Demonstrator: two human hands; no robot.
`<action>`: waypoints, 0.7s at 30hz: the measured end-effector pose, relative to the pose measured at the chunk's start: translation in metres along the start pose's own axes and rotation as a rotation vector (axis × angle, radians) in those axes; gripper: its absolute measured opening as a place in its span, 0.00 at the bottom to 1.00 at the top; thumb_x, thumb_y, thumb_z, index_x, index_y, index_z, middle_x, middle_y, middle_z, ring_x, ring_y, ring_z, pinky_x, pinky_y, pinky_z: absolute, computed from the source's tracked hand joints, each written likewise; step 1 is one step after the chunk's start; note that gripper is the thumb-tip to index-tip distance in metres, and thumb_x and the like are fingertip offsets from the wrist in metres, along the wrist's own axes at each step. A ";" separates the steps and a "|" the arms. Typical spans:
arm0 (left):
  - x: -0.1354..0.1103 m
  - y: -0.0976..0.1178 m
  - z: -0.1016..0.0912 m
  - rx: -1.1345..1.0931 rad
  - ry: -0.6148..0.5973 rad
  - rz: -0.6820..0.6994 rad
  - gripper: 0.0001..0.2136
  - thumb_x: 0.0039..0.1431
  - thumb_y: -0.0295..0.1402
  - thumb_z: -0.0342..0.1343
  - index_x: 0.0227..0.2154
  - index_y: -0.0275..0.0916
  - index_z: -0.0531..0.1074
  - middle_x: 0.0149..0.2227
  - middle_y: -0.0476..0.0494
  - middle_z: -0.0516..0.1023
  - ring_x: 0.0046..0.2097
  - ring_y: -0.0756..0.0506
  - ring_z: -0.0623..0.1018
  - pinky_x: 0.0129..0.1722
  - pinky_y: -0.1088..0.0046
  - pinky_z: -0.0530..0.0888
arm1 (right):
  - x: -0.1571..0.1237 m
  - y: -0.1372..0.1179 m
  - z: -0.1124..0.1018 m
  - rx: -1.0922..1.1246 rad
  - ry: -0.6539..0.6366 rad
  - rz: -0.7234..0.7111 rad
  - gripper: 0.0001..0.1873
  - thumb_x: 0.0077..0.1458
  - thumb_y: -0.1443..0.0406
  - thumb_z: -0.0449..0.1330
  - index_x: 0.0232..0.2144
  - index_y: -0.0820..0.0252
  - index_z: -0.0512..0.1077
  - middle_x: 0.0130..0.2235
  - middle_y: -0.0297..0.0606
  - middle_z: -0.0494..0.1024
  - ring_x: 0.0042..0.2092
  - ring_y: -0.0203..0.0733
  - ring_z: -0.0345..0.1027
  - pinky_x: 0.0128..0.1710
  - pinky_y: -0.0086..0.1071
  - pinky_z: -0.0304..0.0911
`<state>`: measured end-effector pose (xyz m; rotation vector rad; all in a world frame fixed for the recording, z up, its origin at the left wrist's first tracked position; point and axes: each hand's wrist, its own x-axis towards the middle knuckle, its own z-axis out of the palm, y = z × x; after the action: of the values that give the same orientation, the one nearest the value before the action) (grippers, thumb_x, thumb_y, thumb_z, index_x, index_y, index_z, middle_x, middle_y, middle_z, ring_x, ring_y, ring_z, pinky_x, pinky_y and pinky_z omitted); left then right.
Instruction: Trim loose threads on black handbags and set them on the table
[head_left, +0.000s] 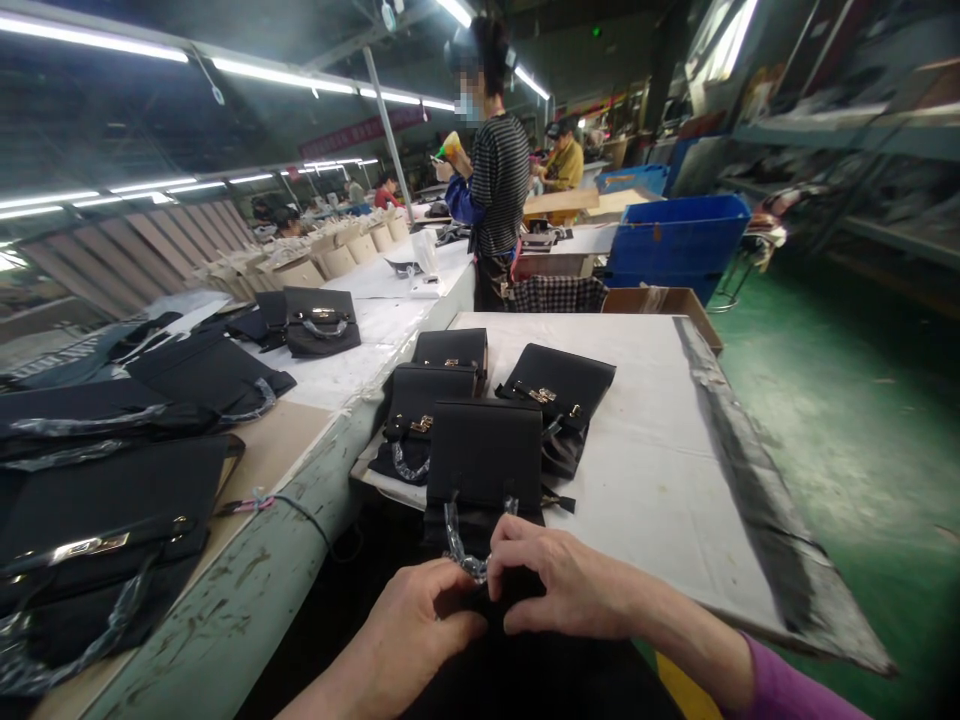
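Observation:
A black handbag [486, 450] lies at the near edge of the white table, its wide flap facing up and its handle [461, 545] wrapped in clear plastic. My left hand [420, 615] is closed on the bag's near end, just below the handle, with the fingertips partly hidden. Curled fingers of my right hand [551, 580] grip the bag beside the handle's right side; the thumb is bent in below. Behind it sit similar bags: one with a gold clasp [559, 390] at the right, another [409, 410] at the left, and one [450, 350] farther back.
The white table [637, 480] has a dark, worn right edge. Along my left runs a long workbench [277, 560] with several black bags [112, 520] and a cord [300, 510]. A person in a striped top [502, 180] stands ahead near a blue bin [671, 245].

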<state>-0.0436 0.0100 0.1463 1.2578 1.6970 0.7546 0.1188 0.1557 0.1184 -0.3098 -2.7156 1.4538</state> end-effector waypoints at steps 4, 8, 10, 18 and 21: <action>0.000 -0.006 0.000 0.036 0.007 -0.062 0.05 0.54 0.29 0.58 0.32 0.39 0.78 0.33 0.51 0.79 0.36 0.46 0.75 0.35 0.74 0.66 | -0.002 0.001 -0.002 0.019 -0.027 -0.023 0.10 0.45 0.71 0.73 0.30 0.55 0.79 0.45 0.30 0.69 0.45 0.38 0.69 0.47 0.28 0.64; -0.003 -0.009 0.000 0.083 0.069 -0.085 0.09 0.52 0.28 0.60 0.37 0.41 0.74 0.32 0.53 0.75 0.33 0.48 0.72 0.33 0.75 0.65 | -0.004 -0.001 -0.002 -0.013 0.037 0.023 0.12 0.44 0.73 0.72 0.32 0.58 0.77 0.45 0.33 0.71 0.44 0.40 0.69 0.45 0.30 0.64; -0.004 -0.010 -0.001 0.127 0.087 -0.030 0.10 0.51 0.25 0.59 0.37 0.42 0.73 0.34 0.54 0.74 0.34 0.49 0.71 0.34 0.75 0.65 | -0.005 -0.001 -0.001 -0.021 0.049 0.019 0.14 0.44 0.73 0.72 0.33 0.57 0.77 0.45 0.33 0.72 0.44 0.41 0.69 0.45 0.31 0.64; -0.002 -0.008 -0.002 0.168 0.027 0.111 0.07 0.54 0.20 0.55 0.30 0.40 0.70 0.37 0.54 0.72 0.36 0.51 0.71 0.36 0.77 0.64 | -0.004 0.004 0.002 0.097 0.044 -0.057 0.08 0.43 0.71 0.74 0.26 0.59 0.78 0.46 0.33 0.72 0.46 0.40 0.71 0.47 0.31 0.65; -0.002 -0.005 -0.002 0.161 0.008 0.118 0.08 0.53 0.20 0.55 0.31 0.41 0.71 0.37 0.54 0.72 0.37 0.51 0.72 0.37 0.77 0.65 | -0.005 0.005 0.001 0.140 0.047 -0.085 0.08 0.43 0.71 0.74 0.26 0.58 0.79 0.47 0.33 0.73 0.46 0.41 0.71 0.47 0.32 0.65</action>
<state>-0.0471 0.0071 0.1435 1.4781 1.7292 0.7042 0.1246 0.1562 0.1138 -0.2156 -2.5412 1.5816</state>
